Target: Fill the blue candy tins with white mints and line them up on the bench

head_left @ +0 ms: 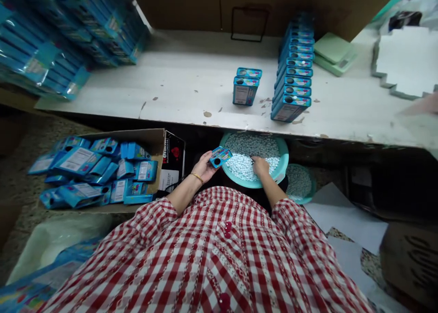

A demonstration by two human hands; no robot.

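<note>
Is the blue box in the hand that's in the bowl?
No, the left hand holds the blue box, while the right hand rests on the white pellets in the teal bowl.

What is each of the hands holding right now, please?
Left hand: closed on a small blue box.
Right hand: in the white pellets of the teal basin; grip cannot be told.

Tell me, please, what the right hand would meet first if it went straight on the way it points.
The right hand points forward into the teal basin, so it would first press into the white pellets under it; depth beyond them is unclear.
</note>
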